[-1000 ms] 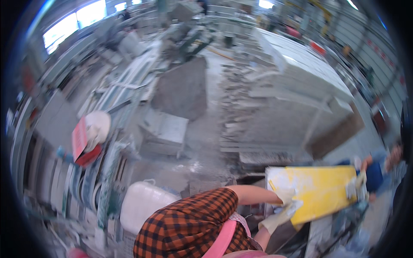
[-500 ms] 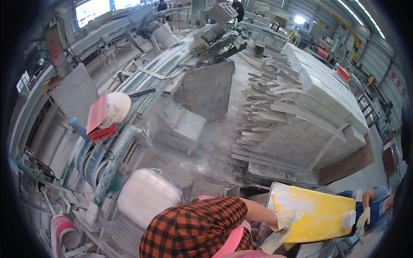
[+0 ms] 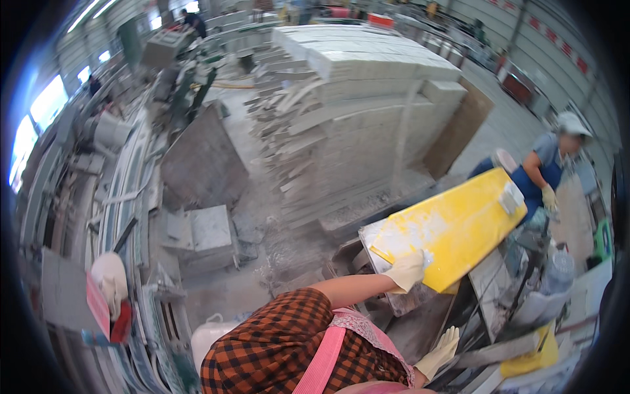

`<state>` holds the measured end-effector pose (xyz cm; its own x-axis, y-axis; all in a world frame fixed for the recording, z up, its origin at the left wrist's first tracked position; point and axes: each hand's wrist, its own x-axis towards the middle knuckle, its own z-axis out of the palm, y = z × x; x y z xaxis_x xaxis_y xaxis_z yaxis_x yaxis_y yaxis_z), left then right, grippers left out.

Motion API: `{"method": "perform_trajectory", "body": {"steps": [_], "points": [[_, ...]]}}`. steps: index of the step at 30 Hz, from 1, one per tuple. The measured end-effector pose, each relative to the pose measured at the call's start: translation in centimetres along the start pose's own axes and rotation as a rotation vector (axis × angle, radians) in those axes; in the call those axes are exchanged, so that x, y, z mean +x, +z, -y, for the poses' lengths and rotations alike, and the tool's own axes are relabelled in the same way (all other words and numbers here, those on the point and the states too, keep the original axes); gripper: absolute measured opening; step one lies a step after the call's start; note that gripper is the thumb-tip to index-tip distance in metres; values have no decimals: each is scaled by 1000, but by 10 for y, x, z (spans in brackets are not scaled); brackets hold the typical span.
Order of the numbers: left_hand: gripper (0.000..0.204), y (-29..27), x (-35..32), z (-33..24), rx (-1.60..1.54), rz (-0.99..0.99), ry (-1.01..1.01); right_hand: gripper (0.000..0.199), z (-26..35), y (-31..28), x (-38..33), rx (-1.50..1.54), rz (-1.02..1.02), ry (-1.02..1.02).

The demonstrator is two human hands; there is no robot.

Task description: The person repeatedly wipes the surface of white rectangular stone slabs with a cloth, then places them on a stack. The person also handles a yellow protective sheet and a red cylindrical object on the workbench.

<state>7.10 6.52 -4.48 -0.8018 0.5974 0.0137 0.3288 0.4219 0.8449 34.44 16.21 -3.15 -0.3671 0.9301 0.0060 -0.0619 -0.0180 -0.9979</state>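
The yellow board (image 3: 453,226), smeared with white and bearing a small pale piece (image 3: 511,197) at its far end, lies aslant between the wearer and a co-worker (image 3: 537,174) in a white cap. The gloved left hand (image 3: 407,270) rests at its near end, though whether the fingers grip cannot be told; the gloved right hand (image 3: 438,353) is apart below, fingers extended, holding nothing visible, and beyond the board stands a stack of white slabs (image 3: 371,128).
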Motion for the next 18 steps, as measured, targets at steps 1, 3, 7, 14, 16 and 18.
{"method": "perform_trajectory", "body": {"steps": [1, 3, 7, 14, 16, 18], "points": [[34, -4, 0, -2, 10, 2, -9, 57, 0, -13, -9, -37, -44, -9], [36, -10, 1, -6, 47, -24, -12, 57, -8, -42, -22, -119, -132, -33], [39, -11, -2, -10, 40, -33, -49, 57, -36, -143, -42, -507, -373, -36], [38, -9, 0, -5, 92, -80, -98, 52, -66, -304, -114, -1286, -876, -204], [49, -11, 2, -5, 133, -11, -151, 55, -68, -326, -127, -1414, -908, -135], [59, -14, 3, -7, 187, -16, -181, 60, -71, -337, -132, -1476, -976, -113]]}}
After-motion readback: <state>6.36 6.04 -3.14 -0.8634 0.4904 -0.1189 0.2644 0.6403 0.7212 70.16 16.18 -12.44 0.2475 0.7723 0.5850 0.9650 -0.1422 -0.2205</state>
